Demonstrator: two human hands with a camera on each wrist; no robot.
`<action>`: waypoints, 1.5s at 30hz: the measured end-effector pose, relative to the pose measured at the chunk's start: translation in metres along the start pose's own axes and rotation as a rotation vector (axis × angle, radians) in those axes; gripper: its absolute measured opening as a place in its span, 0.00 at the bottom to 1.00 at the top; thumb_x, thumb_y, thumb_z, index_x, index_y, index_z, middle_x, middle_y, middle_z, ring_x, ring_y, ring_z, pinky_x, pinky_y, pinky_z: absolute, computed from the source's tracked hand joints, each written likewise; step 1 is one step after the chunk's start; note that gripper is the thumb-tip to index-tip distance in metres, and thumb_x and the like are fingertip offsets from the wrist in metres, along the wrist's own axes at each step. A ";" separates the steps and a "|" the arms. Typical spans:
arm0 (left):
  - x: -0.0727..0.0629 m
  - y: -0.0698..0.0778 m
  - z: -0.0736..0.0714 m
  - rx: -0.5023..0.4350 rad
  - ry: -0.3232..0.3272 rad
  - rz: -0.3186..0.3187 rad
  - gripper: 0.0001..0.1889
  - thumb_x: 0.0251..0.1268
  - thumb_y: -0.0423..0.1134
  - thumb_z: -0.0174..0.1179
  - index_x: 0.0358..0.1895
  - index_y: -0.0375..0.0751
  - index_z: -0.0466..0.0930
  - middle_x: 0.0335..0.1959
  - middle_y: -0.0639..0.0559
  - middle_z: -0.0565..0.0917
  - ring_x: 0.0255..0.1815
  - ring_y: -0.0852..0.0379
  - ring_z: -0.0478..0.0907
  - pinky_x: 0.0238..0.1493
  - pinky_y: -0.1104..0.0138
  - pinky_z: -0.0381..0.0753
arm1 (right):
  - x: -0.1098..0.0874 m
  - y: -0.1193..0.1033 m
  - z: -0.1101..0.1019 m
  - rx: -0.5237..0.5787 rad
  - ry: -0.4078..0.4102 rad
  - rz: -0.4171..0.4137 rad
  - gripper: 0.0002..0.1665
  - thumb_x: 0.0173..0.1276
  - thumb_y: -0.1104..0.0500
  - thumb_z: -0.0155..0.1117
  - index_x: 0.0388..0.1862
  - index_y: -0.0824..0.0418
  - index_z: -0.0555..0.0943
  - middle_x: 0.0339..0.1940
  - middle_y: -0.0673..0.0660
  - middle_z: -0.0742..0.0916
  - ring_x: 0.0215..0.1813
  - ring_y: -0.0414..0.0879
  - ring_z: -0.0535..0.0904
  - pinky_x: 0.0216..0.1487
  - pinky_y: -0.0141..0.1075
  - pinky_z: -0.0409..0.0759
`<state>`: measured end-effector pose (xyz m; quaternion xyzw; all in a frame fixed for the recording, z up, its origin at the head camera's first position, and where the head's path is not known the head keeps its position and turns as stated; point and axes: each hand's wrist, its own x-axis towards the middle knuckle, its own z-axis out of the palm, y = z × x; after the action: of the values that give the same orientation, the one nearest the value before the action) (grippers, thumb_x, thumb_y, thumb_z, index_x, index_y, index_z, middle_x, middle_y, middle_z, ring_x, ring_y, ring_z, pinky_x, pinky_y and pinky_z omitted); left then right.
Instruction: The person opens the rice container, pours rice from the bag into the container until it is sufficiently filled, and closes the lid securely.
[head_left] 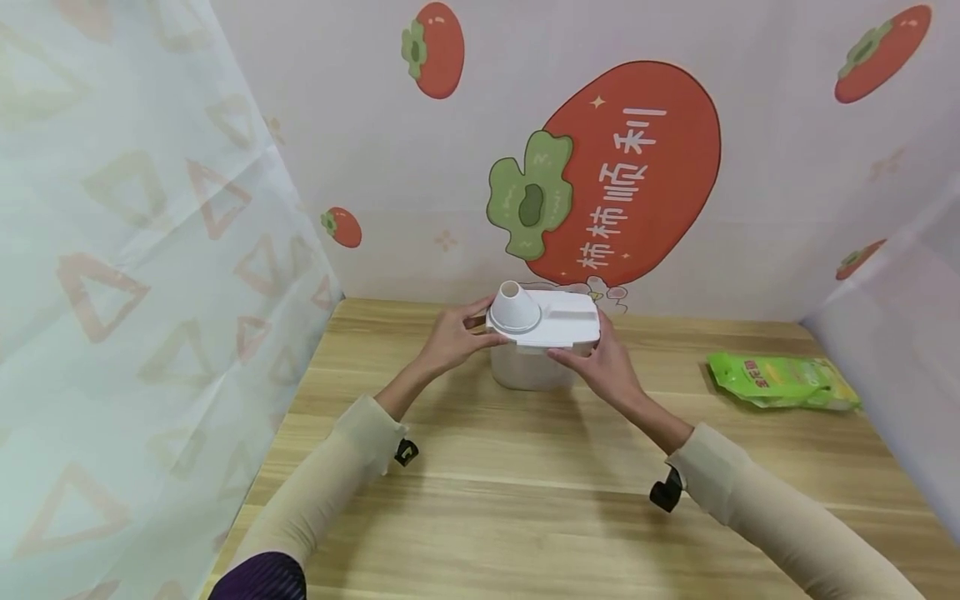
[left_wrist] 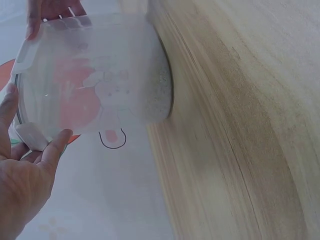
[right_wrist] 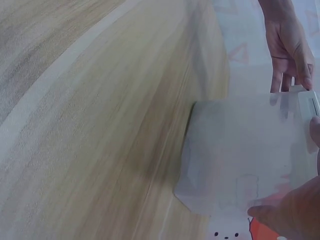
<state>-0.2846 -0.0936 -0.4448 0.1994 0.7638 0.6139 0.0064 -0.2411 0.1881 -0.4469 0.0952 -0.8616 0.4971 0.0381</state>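
A translucent plastic storage container stands upright on the table near its back edge. On top sits a white lid with a cone-shaped spout at its left end and a raised bar at its right. My left hand grips the container's left end at the lid, by a side clip. Holding the opposite end is my right hand, its thumb in front at the lid's edge. Pale, grainy contents lie in the bottom. Some fingers of both hands are hidden behind the container.
A green packet lies on the wooden table at the right. Behind the table rises a printed backdrop with red fruits, and a patterned sheet hangs at the left.
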 end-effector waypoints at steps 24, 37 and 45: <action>0.006 0.001 -0.003 0.253 -0.104 0.039 0.50 0.59 0.48 0.80 0.82 0.39 0.64 0.80 0.45 0.70 0.81 0.48 0.66 0.77 0.51 0.71 | 0.008 0.035 -0.051 0.034 -0.304 -0.074 0.54 0.78 0.50 0.68 0.90 0.51 0.46 0.86 0.61 0.63 0.83 0.64 0.62 0.73 0.59 0.75; 0.013 0.004 -0.005 0.360 -0.121 0.012 0.51 0.58 0.56 0.78 0.84 0.49 0.63 0.82 0.50 0.68 0.83 0.48 0.62 0.82 0.47 0.62 | 0.027 0.043 -0.080 0.066 -0.357 -0.189 0.49 0.72 0.63 0.74 0.86 0.63 0.60 0.82 0.63 0.71 0.80 0.63 0.67 0.70 0.49 0.80; 0.015 0.001 0.002 0.332 -0.106 0.018 0.50 0.59 0.54 0.78 0.82 0.45 0.65 0.80 0.48 0.71 0.81 0.48 0.66 0.79 0.48 0.68 | 0.038 0.040 -0.085 0.119 -0.364 -0.201 0.46 0.68 0.67 0.76 0.82 0.65 0.67 0.80 0.66 0.72 0.75 0.49 0.75 0.64 0.32 0.82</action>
<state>-0.2978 -0.0873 -0.4405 0.2366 0.8513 0.4682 0.0081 -0.2890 0.2764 -0.4322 0.2711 -0.8096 0.5153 -0.0746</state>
